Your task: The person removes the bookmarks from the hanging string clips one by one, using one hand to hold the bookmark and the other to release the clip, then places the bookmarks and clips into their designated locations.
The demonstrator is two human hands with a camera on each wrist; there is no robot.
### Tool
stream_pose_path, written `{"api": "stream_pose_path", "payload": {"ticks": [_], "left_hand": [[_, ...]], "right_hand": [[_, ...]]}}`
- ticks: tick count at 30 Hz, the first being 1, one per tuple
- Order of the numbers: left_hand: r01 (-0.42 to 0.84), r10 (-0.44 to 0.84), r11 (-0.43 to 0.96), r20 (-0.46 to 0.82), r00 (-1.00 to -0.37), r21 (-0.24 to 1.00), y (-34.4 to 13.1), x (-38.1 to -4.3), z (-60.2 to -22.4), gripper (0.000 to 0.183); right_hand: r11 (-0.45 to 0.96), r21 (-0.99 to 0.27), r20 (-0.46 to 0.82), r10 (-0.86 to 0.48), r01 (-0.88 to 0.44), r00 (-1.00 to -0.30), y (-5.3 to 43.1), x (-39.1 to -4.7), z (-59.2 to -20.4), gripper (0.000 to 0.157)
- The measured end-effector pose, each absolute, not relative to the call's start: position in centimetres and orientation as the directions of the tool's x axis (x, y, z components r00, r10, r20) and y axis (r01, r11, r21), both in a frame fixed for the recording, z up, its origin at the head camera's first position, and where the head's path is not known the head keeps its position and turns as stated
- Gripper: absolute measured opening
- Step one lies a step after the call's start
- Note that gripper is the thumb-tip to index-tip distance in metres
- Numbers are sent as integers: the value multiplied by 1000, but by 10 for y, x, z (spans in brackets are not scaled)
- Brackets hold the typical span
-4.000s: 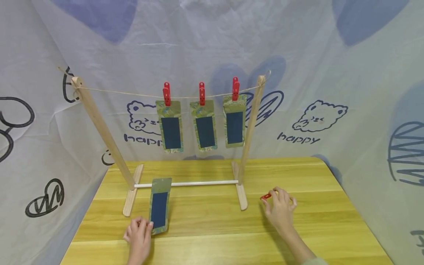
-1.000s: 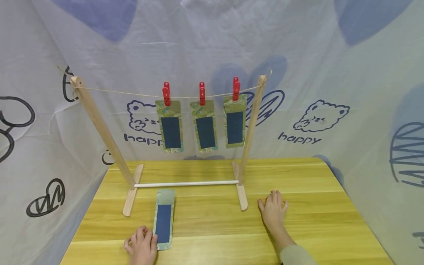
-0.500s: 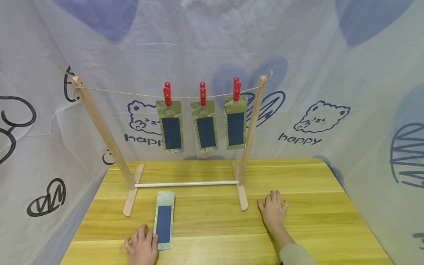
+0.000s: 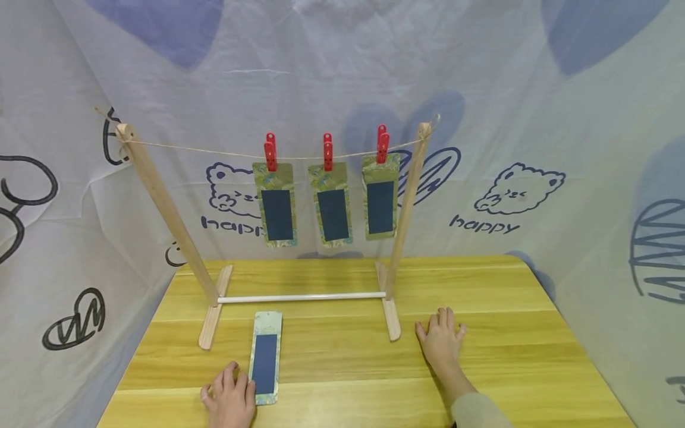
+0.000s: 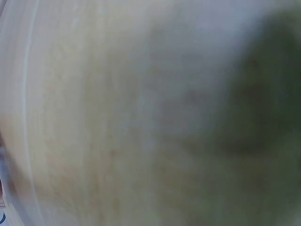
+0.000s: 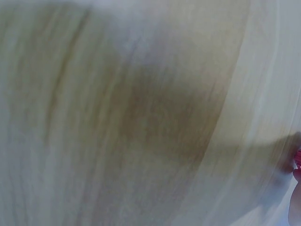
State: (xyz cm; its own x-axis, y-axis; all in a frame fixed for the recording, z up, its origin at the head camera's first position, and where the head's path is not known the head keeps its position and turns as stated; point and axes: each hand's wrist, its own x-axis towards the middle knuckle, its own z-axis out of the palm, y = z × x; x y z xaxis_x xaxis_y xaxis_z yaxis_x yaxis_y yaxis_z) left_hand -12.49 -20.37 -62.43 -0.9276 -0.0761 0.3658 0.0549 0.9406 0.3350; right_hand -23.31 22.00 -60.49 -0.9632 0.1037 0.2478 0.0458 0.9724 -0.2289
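A tall card (image 4: 264, 356) with a dark blue panel and a pale green patterned border lies flat on the table, like a bookmark. My left hand (image 4: 230, 398) rests on the table left of it, fingers loosely bent, thumb at its lower left edge. My right hand (image 4: 442, 342) rests palm down on the right, fingers spread. Something red (image 6: 298, 159), probably a clothespin, shows by a fingertip in the right wrist view; the head view hides it. Three similar cards (image 4: 333, 214) hang from a string, each under a red clothespin (image 4: 328, 154).
The string (image 4: 192, 148) runs between two wooden posts (image 4: 166, 208) of a stand. A white rod (image 4: 305, 297) joins its feet near the tabletop. The wooden table (image 4: 342, 362) meets a printed cloth (image 4: 508, 107) behind and at both sides.
Four seconds ago my left hand held the card up and my right hand pinched a red clothespin. Both hands have since lowered to the table, and the card lies flat. Almost nothing moves lately.
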Motion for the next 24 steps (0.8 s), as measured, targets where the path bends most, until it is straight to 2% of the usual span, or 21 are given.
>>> {"api": "stream_pose_path", "payload": {"ticks": [24], "left_hand": [[55, -40, 941, 272, -962, 333, -209, -127, -616, 14]], "right_hand": [[974, -217, 198, 109, 65, -974, 223, -236, -606, 49]]}}
